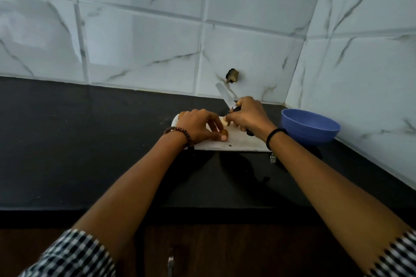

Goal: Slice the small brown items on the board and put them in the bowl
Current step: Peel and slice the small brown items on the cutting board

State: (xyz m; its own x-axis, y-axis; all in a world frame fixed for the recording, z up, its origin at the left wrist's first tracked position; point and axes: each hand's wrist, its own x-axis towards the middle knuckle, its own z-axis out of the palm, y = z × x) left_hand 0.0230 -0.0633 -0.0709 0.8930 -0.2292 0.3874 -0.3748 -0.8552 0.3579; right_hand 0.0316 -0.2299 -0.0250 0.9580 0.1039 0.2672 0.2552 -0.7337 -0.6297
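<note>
A white cutting board (238, 143) lies on the black counter. My left hand (198, 125) rests on it and pinches a small brown item (224, 133) between thumb and fingers. My right hand (248, 116) grips a knife by its dark handle; the blade (224, 94) points up and away toward the wall. A pale cut piece (225, 122) sits at my right fingertips. Another brown bit (182, 114) peeks out behind my left hand. A blue bowl (311, 127) stands just right of the board; its inside is hidden from here.
The black counter (90, 141) runs wide to the left and meets marble-tiled walls at the back and right, forming a corner behind the bowl. A dark hole (233, 75) breaks the back wall tile. The counter's front edge lies below my forearms.
</note>
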